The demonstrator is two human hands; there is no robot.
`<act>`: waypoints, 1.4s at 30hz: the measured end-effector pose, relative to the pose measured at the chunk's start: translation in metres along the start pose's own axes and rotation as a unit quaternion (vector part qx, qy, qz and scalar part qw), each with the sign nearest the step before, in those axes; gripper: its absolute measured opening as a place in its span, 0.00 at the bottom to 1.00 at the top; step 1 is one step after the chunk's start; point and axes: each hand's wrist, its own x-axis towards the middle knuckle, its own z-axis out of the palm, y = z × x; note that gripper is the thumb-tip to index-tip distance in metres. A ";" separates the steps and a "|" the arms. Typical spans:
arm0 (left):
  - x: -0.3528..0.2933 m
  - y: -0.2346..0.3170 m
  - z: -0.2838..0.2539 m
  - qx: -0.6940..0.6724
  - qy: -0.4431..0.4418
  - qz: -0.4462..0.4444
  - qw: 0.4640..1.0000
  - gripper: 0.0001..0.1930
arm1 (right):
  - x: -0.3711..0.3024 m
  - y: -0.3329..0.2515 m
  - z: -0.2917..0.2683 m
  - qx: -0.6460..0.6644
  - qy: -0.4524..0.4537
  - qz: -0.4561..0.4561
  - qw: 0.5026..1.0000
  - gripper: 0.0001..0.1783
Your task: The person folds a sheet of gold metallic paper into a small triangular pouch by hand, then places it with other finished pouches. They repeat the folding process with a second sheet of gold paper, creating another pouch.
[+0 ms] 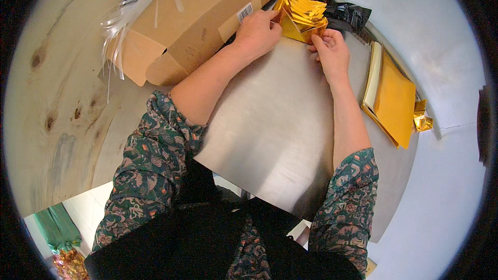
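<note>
At the far end of the metal tabletop (264,119) sits a stack of folded gold foil paper (303,14), its shiny pieces fanned upward in overlapping points. My left hand (258,32) is at the stack's left side, index finger and thumb closed against its edge. On the other side my right hand (333,54) pinches the lower right corner of the foil between thumb and fingers. Some fingertips of both hands are hidden behind the foil or curled under. Both forearms reach forward, sleeves pushed up to the elbows.
Left of my left arm lies a long brown cardboard box (192,15) with clear plastic strips (140,5) draped over it. Black plastic (353,15) lies behind the foil. At right, against the wall, rest a stack of yellow-gold sheets (391,101) and a small gold foil piece (423,116).
</note>
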 end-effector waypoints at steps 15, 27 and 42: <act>0.013 -0.004 -0.021 -0.331 -0.262 -0.225 0.878 0.15 | 0.002 -0.017 -0.050 0.183 -0.154 0.138 0.961 0.12; 0.011 -0.005 -0.020 -0.394 -0.225 -0.227 0.862 0.16 | 0.002 -0.019 -0.053 0.202 -0.217 0.160 0.942 0.09; 0.011 -0.008 -0.016 -0.421 -0.229 -0.232 0.846 0.17 | 0.002 -0.016 -0.059 0.221 -0.222 0.173 0.934 0.10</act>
